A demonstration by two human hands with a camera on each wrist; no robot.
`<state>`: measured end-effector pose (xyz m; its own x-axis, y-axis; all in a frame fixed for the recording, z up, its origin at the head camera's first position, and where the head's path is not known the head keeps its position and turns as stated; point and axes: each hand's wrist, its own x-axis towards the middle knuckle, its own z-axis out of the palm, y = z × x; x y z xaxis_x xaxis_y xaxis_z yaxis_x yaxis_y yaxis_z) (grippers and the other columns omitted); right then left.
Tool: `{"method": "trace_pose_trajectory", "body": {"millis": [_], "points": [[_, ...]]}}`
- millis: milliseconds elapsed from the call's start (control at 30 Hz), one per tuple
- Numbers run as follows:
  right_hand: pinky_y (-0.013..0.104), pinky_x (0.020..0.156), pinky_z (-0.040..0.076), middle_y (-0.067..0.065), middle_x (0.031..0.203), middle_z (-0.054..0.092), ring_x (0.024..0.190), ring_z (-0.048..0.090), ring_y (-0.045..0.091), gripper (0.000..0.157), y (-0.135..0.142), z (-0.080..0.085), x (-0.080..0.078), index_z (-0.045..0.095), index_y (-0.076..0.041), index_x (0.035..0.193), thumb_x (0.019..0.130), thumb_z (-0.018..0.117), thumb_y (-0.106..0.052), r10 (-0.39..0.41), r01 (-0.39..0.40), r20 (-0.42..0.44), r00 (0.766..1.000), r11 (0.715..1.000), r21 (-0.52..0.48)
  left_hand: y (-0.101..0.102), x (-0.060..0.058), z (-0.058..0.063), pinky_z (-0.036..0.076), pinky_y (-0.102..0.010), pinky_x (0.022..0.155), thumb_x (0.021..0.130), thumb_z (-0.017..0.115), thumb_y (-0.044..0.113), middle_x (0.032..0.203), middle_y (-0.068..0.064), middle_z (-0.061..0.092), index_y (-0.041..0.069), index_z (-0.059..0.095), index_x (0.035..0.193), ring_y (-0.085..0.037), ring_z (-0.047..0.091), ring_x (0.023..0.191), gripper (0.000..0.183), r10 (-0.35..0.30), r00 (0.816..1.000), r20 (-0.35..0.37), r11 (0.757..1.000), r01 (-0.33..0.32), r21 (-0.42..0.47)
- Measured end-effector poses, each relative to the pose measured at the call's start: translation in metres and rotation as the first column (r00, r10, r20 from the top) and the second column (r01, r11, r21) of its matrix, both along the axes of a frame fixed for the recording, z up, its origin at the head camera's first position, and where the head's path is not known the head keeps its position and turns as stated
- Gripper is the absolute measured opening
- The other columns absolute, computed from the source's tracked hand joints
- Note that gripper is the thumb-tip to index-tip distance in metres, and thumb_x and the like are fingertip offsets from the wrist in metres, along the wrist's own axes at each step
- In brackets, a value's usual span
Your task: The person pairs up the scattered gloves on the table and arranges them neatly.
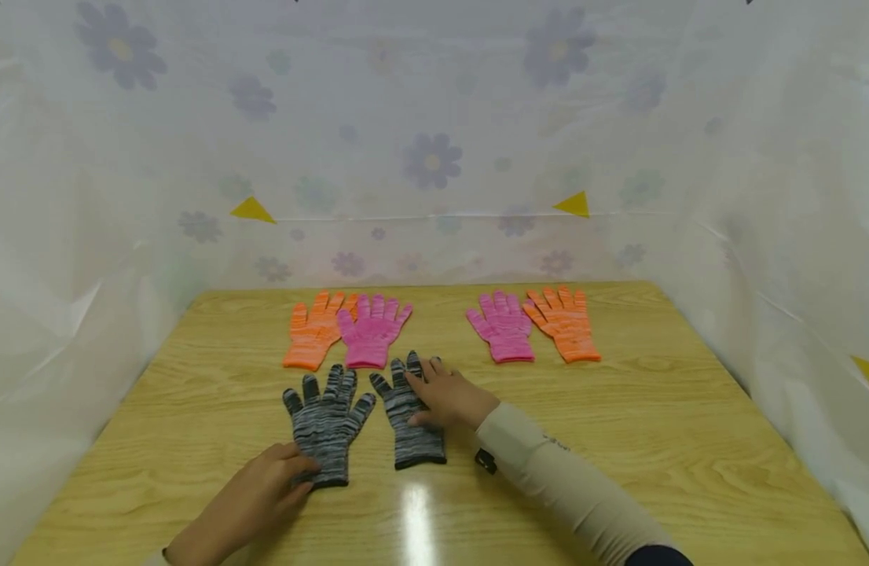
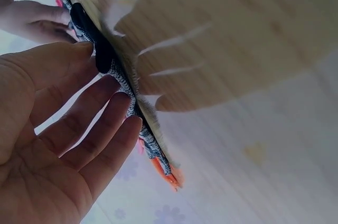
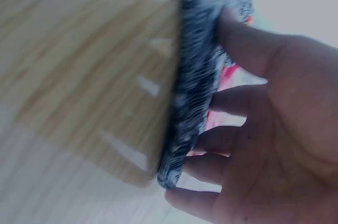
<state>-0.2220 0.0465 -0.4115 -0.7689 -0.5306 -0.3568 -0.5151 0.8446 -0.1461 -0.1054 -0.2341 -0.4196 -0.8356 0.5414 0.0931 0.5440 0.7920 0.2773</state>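
Two black-and-grey knitted gloves lie flat on the table, side by side, fingers toward the back. On the lower left edge of the left grey glove (image 1: 324,432), by its cuff, rest the fingertips of my left hand (image 1: 261,483). The left wrist view shows those fingers (image 2: 108,145) loosely extended against the knit. My right hand (image 1: 452,397) lies over the right side of the other grey glove (image 1: 405,420), covering some of its fingers. In the right wrist view, thumb and fingers of that hand (image 3: 274,113) touch the dark knit (image 3: 195,60) with little bend.
Behind the grey pair, an orange glove (image 1: 312,339) partly under a pink glove (image 1: 372,334) lies left. Another pink glove (image 1: 508,334) and orange glove (image 1: 572,330) lie right. Pale flowered sheeting (image 1: 434,94) surrounds the wood-grain table (image 1: 654,424) at back and sides.
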Motion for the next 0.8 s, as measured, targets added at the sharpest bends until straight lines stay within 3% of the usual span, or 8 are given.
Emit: {"method": "trace_pose_trajectory", "body": {"millis": [200, 367, 600, 800], "points": [[0.054, 0.113, 0.023, 0.014, 0.16, 0.004, 0.147, 0.005, 0.031, 0.08, 0.001, -0.001, -0.003, 0.015, -0.02, 0.155, 0.092, 0.052, -0.052, 0.003, -0.005, 0.047, 0.999, 1.0, 0.029, -0.001, -0.001, -0.003, 0.049, -0.026, 0.061, 0.077, 0.078, 0.013, 0.083, 0.01, 0.056, 0.011, 0.073, 0.091, -0.005, 0.052, 0.073, 0.015, -0.019, 0.999, -0.031, 1.0, 0.02, 0.01], [0.056, 0.114, 0.017, 0.013, 0.16, 0.006, 0.147, 0.006, 0.031, 0.082, 0.001, 0.001, -0.006, 0.017, -0.021, 0.155, 0.09, 0.056, -0.053, -0.012, 0.012, 0.07, 0.997, 1.0, -0.007, -0.001, -0.002, -0.002, 0.048, -0.025, 0.06, 0.078, 0.077, 0.014, 0.083, 0.01, 0.056, 0.011, 0.073, 0.092, -0.004, 0.052, 0.073, 0.015, -0.007, 1.0, 0.008, 1.0, 0.007, 0.009], [0.059, 0.114, 0.016, 0.011, 0.16, 0.012, 0.147, 0.009, 0.029, 0.076, 0.001, -0.001, -0.015, 0.02, -0.011, 0.154, 0.095, 0.049, -0.051, 0.001, -0.001, -0.005, 1.0, 0.994, -0.112, -0.002, -0.001, -0.001, 0.048, -0.025, 0.06, 0.078, 0.077, 0.015, 0.085, 0.011, 0.056, 0.013, 0.073, 0.093, -0.002, 0.051, 0.073, 0.016, 0.015, 0.999, 0.042, 1.0, -0.015, -0.002], [0.056, 0.114, 0.017, 0.005, 0.161, 0.012, 0.147, 0.008, 0.028, 0.075, -0.002, -0.004, -0.02, 0.019, -0.012, 0.154, 0.096, 0.047, -0.051, -0.028, 0.029, 0.01, 1.0, 0.998, -0.057, -0.002, -0.001, -0.002, 0.048, -0.025, 0.06, 0.078, 0.077, 0.015, 0.085, 0.011, 0.056, 0.012, 0.073, 0.094, -0.002, 0.049, 0.073, 0.016, 0.011, 0.998, 0.055, 1.0, -0.011, 0.003]]}}
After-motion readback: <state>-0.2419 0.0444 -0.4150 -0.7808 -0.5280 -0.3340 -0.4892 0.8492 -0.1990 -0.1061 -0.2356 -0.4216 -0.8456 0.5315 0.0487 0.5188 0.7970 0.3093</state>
